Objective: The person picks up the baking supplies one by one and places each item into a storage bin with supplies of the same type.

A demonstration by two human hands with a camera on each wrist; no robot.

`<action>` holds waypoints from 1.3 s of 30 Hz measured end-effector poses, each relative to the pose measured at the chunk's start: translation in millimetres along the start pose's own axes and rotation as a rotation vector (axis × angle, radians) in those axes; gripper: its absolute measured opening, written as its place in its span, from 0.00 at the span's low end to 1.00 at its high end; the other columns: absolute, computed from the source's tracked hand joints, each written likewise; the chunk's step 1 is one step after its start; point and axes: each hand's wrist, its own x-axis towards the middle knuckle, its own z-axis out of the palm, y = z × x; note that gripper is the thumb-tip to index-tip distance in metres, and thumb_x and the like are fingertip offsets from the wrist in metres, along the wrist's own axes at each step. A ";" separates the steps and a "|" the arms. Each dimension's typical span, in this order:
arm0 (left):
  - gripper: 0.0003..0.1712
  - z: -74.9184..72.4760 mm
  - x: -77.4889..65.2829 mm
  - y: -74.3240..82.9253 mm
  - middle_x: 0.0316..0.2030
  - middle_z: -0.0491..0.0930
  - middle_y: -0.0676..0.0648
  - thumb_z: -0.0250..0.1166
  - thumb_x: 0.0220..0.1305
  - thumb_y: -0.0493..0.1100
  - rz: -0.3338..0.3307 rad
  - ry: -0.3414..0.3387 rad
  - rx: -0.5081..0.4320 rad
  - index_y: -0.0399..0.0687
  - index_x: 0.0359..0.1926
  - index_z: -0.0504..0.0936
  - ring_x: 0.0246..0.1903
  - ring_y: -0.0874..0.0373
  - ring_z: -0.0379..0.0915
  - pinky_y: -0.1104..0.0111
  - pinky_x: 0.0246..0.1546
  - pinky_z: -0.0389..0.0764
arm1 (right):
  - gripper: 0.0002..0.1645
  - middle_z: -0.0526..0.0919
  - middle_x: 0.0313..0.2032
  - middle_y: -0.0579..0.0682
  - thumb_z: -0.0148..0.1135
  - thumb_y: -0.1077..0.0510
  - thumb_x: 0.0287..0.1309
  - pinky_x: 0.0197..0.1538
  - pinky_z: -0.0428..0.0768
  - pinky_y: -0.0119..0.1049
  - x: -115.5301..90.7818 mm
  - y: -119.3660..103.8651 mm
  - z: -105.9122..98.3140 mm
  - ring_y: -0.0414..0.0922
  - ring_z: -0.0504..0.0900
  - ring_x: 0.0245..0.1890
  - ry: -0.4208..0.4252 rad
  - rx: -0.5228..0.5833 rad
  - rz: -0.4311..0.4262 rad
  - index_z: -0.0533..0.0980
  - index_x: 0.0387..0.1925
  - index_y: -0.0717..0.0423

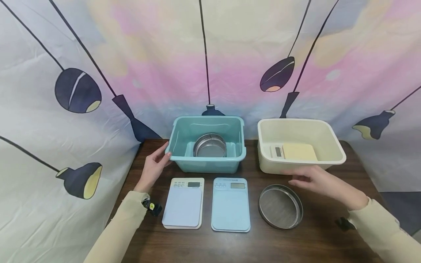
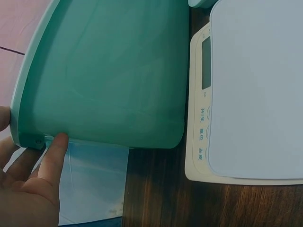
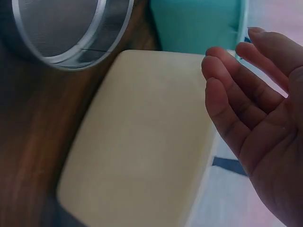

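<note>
My left hand [image 1: 154, 164] grips the left rim of a teal plastic basin [image 1: 207, 165], thumb and fingers on either side of the edge in the left wrist view. Inside that basin lies a round metal sieve [image 1: 210, 149]. Over the front of a cream basin [image 1: 269, 166] hovers my right hand [image 1: 317, 179], its fingers loosely bent and holding nothing. A yellow-topped kitchen scale [image 1: 298, 151] lies in the cream basin. Just left of the right hand, a second round sieve [image 1: 280, 206] lies flat on the table.
Two more kitchen scales lie side by side in front of the teal basin: a white one [image 1: 182, 206] on the left and a light blue one [image 1: 230, 208] beside it. Everything stands on a dark wooden table [image 1: 197, 248]. A patterned cloth [image 1: 158, 73] hangs behind.
</note>
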 end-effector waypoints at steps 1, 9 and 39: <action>0.32 0.0 -0.1 0.0 0.73 0.69 0.37 0.62 0.78 0.47 0.002 0.000 -0.001 0.48 0.78 0.68 0.60 0.50 0.80 0.72 0.52 0.83 | 0.24 0.90 0.44 0.41 0.79 0.66 0.52 0.45 0.76 0.16 -3.3 2.3 2.4 0.29 0.83 0.40 0.009 -0.002 0.004 0.87 0.52 0.53; 0.32 -0.6 -1.1 0.1 0.72 0.69 0.36 0.62 0.78 0.47 0.003 0.005 -0.003 0.48 0.78 0.68 0.61 0.49 0.79 0.72 0.52 0.83 | 0.26 0.91 0.43 0.43 0.80 0.66 0.49 0.44 0.77 0.18 -31.9 15.9 17.7 0.27 0.81 0.38 0.035 -0.038 0.091 0.86 0.52 0.55; 0.31 -0.6 0.6 -2.4 0.71 0.71 0.35 0.62 0.78 0.46 0.004 0.009 -0.001 0.48 0.77 0.68 0.60 0.47 0.80 0.71 0.52 0.83 | 0.37 0.76 0.27 0.29 0.70 0.63 0.65 0.24 0.75 0.28 -85.3 38.4 71.0 0.27 0.73 0.25 -0.102 0.261 0.280 0.70 0.73 0.56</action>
